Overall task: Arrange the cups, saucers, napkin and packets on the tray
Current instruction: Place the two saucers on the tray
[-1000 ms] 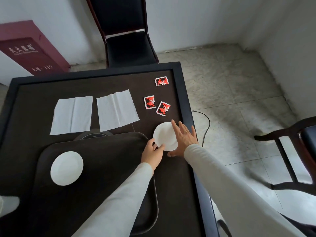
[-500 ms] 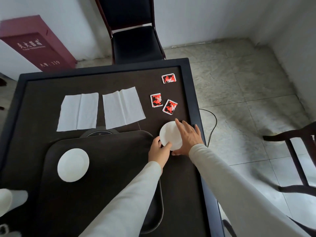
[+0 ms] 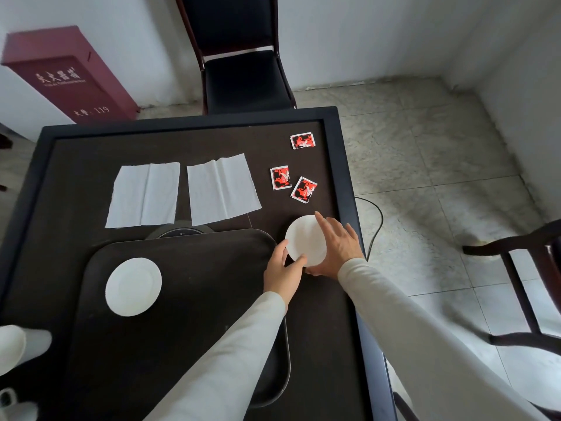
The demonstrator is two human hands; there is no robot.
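Observation:
A white saucer (image 3: pixel 304 238) is tilted up off the dark table, just right of the dark tray (image 3: pixel 194 299). My left hand (image 3: pixel 282 276) pinches its near edge and my right hand (image 3: pixel 337 247) grips its right side. Another white saucer (image 3: pixel 133 286) lies on the tray's left part. Two white napkins (image 3: pixel 144 194) (image 3: pixel 221 188) lie flat beyond the tray. Three red packets (image 3: pixel 302 140) (image 3: pixel 280 177) (image 3: pixel 303 189) lie at the far right of the table. A white cup (image 3: pixel 12 347) shows partly at the left edge.
The table's raised dark rim (image 3: pixel 343 165) runs close to my right hand. A black chair (image 3: pixel 239 56) stands beyond the table and a wooden chair (image 3: pixel 522 281) at the right. A cable (image 3: pixel 376 226) lies on the floor. A round black disc (image 3: pixel 179 230) peeks from under the tray.
The saucer between my hands has tilted up a little. Both hands stay on it in nearly the same place; the camera has shifted slightly.

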